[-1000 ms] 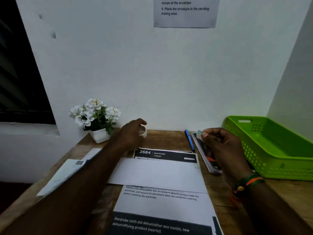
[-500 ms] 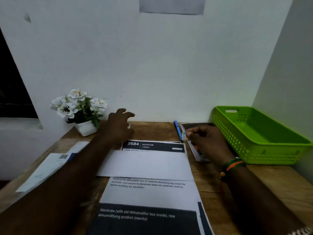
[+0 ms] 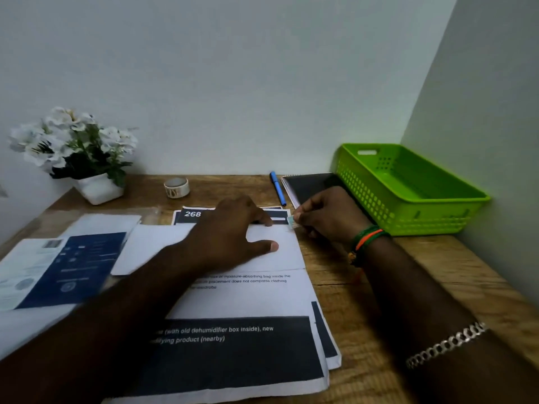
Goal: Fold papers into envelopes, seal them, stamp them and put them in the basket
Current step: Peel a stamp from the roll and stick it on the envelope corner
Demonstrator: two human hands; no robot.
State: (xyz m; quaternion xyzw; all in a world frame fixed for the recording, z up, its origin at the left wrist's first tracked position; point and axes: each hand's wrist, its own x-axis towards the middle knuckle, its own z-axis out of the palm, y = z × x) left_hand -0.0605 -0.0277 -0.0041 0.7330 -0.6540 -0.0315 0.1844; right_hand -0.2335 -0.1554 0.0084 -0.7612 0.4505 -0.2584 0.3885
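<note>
A white envelope [image 3: 151, 246] lies across a stack of printed papers [image 3: 242, 298] on the wooden desk. My left hand [image 3: 233, 231] rests flat on the envelope, fingers spread toward its top right corner. My right hand [image 3: 329, 217] pinches a small stamp [image 3: 290, 221] between thumb and fingertips, right at that corner. The green basket [image 3: 455, 211] stands at the back right, with nothing visible inside.
A roll of tape [image 3: 176, 187] and a white pot of flowers [image 3: 99, 189] stand by the back wall. A blue pen [image 3: 278, 188] and a black notebook [image 3: 309, 185] lie beside the basket. Blue-and-white leaflets [image 3: 58, 266] cover the left of the desk.
My left hand has left the tape roll and come down onto the envelope. My right hand has brought the stamp from above the notebook to the envelope's top right corner. The view has tilted down.
</note>
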